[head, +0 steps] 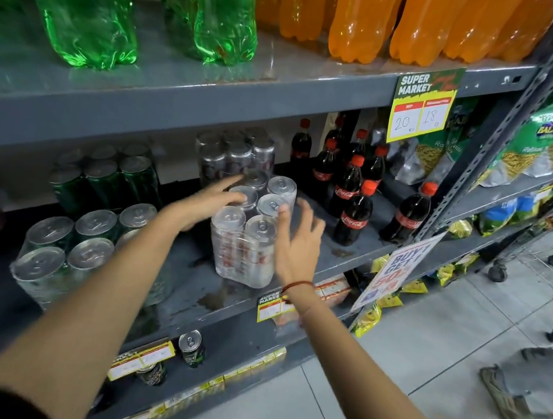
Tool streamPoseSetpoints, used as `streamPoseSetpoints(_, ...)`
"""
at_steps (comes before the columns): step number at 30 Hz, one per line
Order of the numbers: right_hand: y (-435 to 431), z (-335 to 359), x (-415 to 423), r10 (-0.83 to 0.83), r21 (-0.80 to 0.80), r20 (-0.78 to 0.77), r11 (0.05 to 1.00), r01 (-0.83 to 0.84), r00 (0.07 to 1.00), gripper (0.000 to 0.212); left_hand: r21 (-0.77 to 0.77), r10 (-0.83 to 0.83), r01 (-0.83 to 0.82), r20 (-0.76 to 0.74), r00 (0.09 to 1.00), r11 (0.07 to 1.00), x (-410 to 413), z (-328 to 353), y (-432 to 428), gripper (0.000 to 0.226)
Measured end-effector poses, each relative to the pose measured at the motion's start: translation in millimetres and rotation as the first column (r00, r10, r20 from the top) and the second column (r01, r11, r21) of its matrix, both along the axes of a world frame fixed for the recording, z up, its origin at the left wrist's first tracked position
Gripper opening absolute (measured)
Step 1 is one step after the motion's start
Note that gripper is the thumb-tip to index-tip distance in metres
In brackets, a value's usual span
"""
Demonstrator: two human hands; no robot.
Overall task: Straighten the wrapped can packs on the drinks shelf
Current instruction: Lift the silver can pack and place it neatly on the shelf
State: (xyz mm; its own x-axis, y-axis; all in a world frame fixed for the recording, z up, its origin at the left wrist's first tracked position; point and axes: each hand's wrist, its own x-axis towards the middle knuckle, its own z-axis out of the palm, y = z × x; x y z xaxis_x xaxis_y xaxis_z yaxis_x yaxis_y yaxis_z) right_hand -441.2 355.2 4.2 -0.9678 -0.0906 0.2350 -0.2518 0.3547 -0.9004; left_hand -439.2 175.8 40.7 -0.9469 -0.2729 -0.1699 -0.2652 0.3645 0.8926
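A plastic-wrapped pack of silver cans [243, 243] stands on the middle grey shelf [193, 289], turned at an angle to the shelf's front edge. My left hand [208, 202] lies flat on its left top cans, fingers spread. My right hand [296, 238] is open against the pack's right side, fingertips touching a can top. Another wrapped silver pack [236, 158] stands behind it. Two wrapped packs of green cans stand to the left: one at the front [72, 250], one further back [102, 179].
Small cola bottles [348, 189] stand close on the right of the pack. Green and orange bottles fill the shelf above. A price sign [420, 105] hangs from that shelf. Loose cans [191, 346] sit on the lower shelf. Snack bags and a person's shoe [506, 403] are at the right.
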Motion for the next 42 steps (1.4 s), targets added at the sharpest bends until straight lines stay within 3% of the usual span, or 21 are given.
streamPoseSetpoints(1, 3, 5, -15, 0.013, -0.049, 0.010, 0.999, -0.012, 1.000, 0.055, 0.012, 0.167, -0.166, -0.089, 0.982, 0.986, 8, -4, 10, 0.063)
streamPoseSetpoints(3, 4, 15, -47, 0.077, -0.074, 0.014, 0.994, -0.076, 0.997, 0.053, 0.050, 0.470, -0.475, -0.261, 0.843, 0.879, 30, -14, 42, 0.059)
streamPoseSetpoints(5, 0, 23, -75, 0.192, 0.005, 0.035, 0.981, -0.193, 0.981, 0.060, 0.127, 0.614, -0.609, -0.312, 0.725, 0.783, 54, -23, 86, 0.069)
streamPoseSetpoints(6, -2, 27, -86, 0.261, 0.063, 0.064, 0.962, -0.265, 0.963, 0.065, 0.156, 0.632, -0.615, -0.285, 0.721, 0.773, 61, -27, 107, 0.080)
streamPoseSetpoints(9, -11, 30, -108, 0.455, 0.240, 0.208, 0.834, -0.497, 0.866, 0.074, 0.184, 0.594, -0.566, -0.195, 0.780, 0.804, 57, -39, 139, 0.119)
streamPoseSetpoints(12, -16, 24, -118, 0.542, 0.320, 0.245, 0.738, -0.595, 0.804, 0.075, 0.123, 0.606, -0.594, -0.185, 0.773, 0.795, 44, -44, 134, 0.134)
streamPoseSetpoints(15, -12, 17, -121, 0.512, 0.294, 0.212, 0.779, -0.554, 0.833, 0.076, 0.087, 0.555, -0.553, -0.250, 0.793, 0.829, 40, -51, 112, 0.124)
streamPoseSetpoints(19, 1, 14, -123, 0.421, 0.376, 0.190, 0.804, -0.461, 0.887, 0.085, 0.018, 0.378, -0.389, -0.281, 0.882, 0.921, 33, -55, 59, 0.115)
streamPoseSetpoints(25, 15, 25, -127, 0.551, 0.482, 0.280, 0.627, -0.612, 0.786, 0.120, -0.054, 0.165, -0.174, -0.144, 0.976, 0.983, 22, -46, 18, 0.129)
streamPoseSetpoints(42, 54, 15, -100, 0.569, 0.514, 0.114, 0.668, -0.538, 0.815, 0.109, -0.043, 0.093, -0.109, -0.277, 0.957, 0.993, 45, -54, 47, 0.110)
